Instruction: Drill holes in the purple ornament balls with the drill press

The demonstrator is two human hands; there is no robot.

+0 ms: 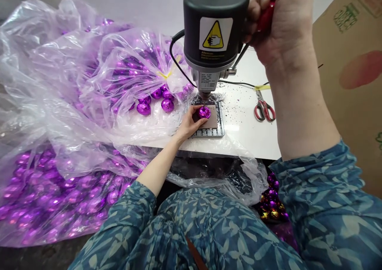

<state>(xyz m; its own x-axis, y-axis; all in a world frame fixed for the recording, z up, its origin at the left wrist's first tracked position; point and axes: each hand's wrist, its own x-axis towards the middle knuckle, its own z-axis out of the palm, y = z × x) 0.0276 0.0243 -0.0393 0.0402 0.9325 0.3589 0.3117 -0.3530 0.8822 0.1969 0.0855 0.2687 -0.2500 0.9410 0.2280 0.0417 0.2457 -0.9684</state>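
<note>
A shiny purple faceted ball [204,112] rests on a brown pad [211,121] over the metal base [219,133] of a drill press. Thumb and fingers of my left hand [191,123] hold it from the left side, right below the chuck [205,95]. High at the right, my right hand [276,27] is wrapped round a red handle [266,17] beside the black press head [216,7]. Several loose purple balls [167,105] lie left of the base.
Large clear plastic bags [74,63] of purple balls fill the left side. Red-handled scissors [264,110] lie on the white table [247,136], among dark shavings and a black cable. A cardboard box [352,115] stands at the right. More balls [271,198] are below the table edge.
</note>
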